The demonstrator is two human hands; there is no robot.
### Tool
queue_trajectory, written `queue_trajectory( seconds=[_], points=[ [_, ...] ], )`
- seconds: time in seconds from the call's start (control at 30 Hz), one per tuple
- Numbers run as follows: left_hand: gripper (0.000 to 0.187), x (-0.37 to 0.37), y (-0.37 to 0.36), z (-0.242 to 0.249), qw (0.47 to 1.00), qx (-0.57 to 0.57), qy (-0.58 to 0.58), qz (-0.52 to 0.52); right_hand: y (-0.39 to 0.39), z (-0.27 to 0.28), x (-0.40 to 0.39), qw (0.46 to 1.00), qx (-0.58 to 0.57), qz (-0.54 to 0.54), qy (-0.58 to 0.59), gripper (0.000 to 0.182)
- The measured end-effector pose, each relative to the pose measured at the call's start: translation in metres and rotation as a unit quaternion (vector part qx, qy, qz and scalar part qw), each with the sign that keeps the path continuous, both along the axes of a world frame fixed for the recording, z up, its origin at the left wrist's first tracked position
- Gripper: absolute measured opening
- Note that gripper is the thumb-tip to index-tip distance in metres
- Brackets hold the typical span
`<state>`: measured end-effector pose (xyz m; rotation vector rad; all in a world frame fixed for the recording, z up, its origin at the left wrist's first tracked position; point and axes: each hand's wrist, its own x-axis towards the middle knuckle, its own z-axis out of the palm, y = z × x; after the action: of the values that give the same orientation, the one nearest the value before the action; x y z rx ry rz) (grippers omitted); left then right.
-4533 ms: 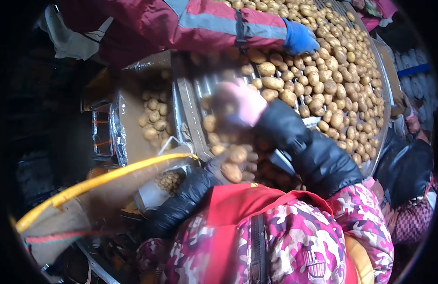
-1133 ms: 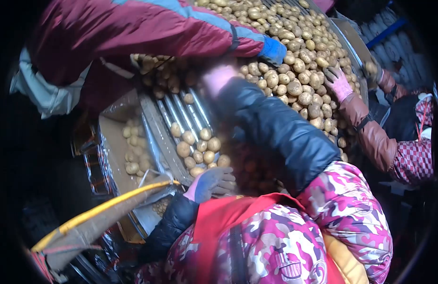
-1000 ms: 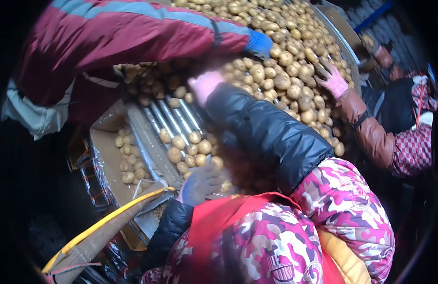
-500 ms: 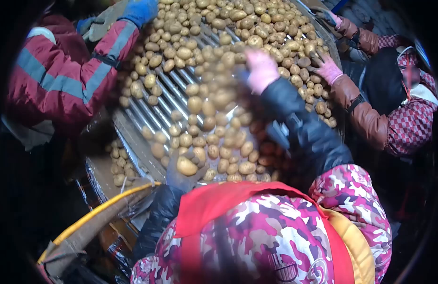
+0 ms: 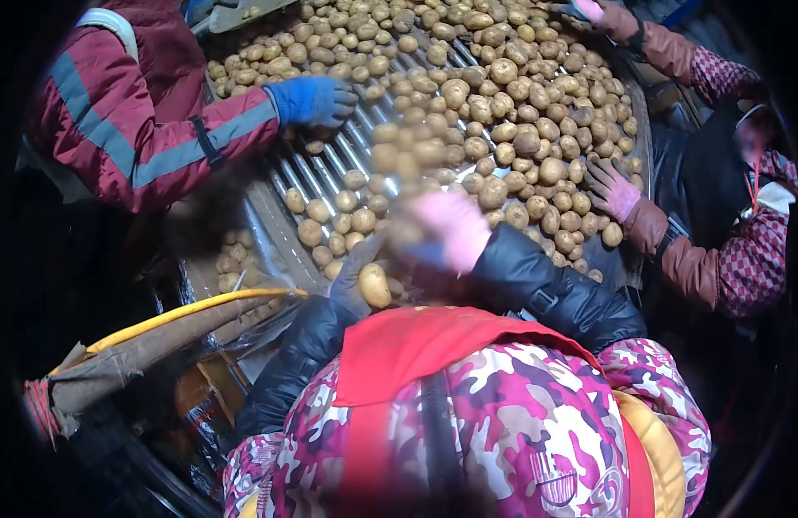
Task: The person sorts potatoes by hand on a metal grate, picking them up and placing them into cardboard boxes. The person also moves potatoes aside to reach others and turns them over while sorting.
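Observation:
My left hand point(image 5: 350, 283), in a grey glove, is at the near edge of the sorting rollers. Its fingers curl round a pale yellow potato point(image 5: 375, 286). Just to the right, my right hand point(image 5: 451, 228) wears a pink glove with a dark blue front. Motion smears its fingers, so I cannot make out whether they grip anything. Blurred potatoes point(image 5: 406, 148) lie or move just beyond it. More loose potatoes point(image 5: 354, 221) rest on the metal rollers point(image 5: 356, 148) close to my left hand.
A co-worker's blue-gloved hand point(image 5: 312, 101) reaches over the rollers from the left. On the right, another person's pink-gloved hand point(image 5: 616, 192) touches the potato heap point(image 5: 537, 112). A yellow-rimmed sack point(image 5: 183, 319) stands at my left, near a side chute point(image 5: 236, 263) holding potatoes.
My left hand has shifted right with its potato. My right hand has come down toward it. The blue-gloved hand has swung over the rollers. The whole view has shifted too.

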<state>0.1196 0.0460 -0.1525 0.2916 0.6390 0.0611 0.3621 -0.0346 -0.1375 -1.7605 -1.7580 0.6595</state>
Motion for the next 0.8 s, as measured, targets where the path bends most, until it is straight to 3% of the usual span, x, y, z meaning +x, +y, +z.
queue_trajectory(
  seconds=[0.07, 0.1, 0.13, 0.17, 0.2, 0.23, 0.3, 0.33, 0.37, 0.43, 0.47, 0.5, 0.6, 0.67, 0.73, 0.8],
  points=[
    [0.061, 0.001, -0.007, 0.011, 0.998, -0.058, 0.019, 0.006, 0.01, 0.005, -0.014, 0.997, 0.05, 0.043, 0.043, 0.041],
    [0.062, -0.026, -0.008, -0.025, 0.998, -0.041, -0.045, 0.001, 0.025, -0.005, -0.01, 0.998, 0.056, 0.009, 0.019, 0.036],
    [0.058, -0.025, -0.009, 0.001, 1.0, 0.003, 0.01, 0.011, 0.049, -0.021, 0.0, 0.998, 0.06, -0.024, -0.006, 0.033],
    [0.053, -0.015, -0.017, 0.037, 0.997, -0.023, 0.041, 0.068, 0.073, -0.04, 0.01, 0.993, 0.066, -0.06, -0.077, 0.027],
    [0.049, -0.008, -0.024, 0.06, 0.988, -0.049, 0.074, 0.128, 0.088, -0.033, 0.01, 0.983, -0.037, -0.055, -0.17, 0.027],
    [0.048, -0.028, -0.022, 0.053, 0.991, 0.053, 0.085, 0.093, 0.107, -0.041, 0.015, 0.976, -0.11, -0.013, -0.185, 0.033],
    [0.045, -0.095, -0.01, 0.024, 0.96, 0.256, 0.109, 0.019, 0.123, -0.046, 0.003, 0.956, -0.146, -0.011, -0.254, 0.036],
    [0.044, -0.119, -0.002, 0.012, 0.944, 0.302, 0.13, 0.022, 0.131, -0.049, -0.001, 0.947, -0.168, -0.003, -0.273, 0.037],
    [0.043, -0.142, 0.006, 0.001, 0.925, 0.35, 0.149, 0.023, 0.137, -0.05, -0.001, 0.95, -0.171, 0.013, -0.26, 0.038],
    [0.039, -0.175, 0.028, 0.012, 0.95, 0.253, 0.163, 0.081, 0.139, -0.045, 0.006, 0.953, -0.181, 0.035, -0.239, 0.04],
    [0.037, -0.183, 0.04, 0.026, 0.974, 0.106, 0.148, 0.137, 0.13, -0.036, 0.003, 0.96, -0.168, 0.021, -0.222, 0.04],
    [0.036, -0.174, 0.049, 0.034, 0.989, 0.031, 0.011, 0.146, 0.117, -0.027, 0.001, 0.967, -0.156, 0.011, -0.202, 0.041],
    [0.04, -0.146, 0.053, 0.042, 0.924, 0.249, 0.192, 0.219, 0.089, -0.024, -0.011, 0.988, -0.111, -0.04, -0.096, 0.049],
    [0.037, -0.151, 0.051, 0.047, 0.937, 0.217, 0.116, 0.247, 0.077, -0.033, -0.018, 0.994, -0.091, -0.047, -0.032, 0.055],
    [0.038, -0.161, 0.042, 0.007, 0.855, 0.462, 0.172, 0.159, 0.074, -0.04, -0.027, 0.988, -0.09, -0.08, 0.101, 0.053],
    [0.033, -0.167, 0.041, -0.057, 0.592, 0.735, 0.324, 0.064, 0.074, -0.037, -0.032, 0.975, -0.1, -0.109, 0.168, 0.052]
  ],
)
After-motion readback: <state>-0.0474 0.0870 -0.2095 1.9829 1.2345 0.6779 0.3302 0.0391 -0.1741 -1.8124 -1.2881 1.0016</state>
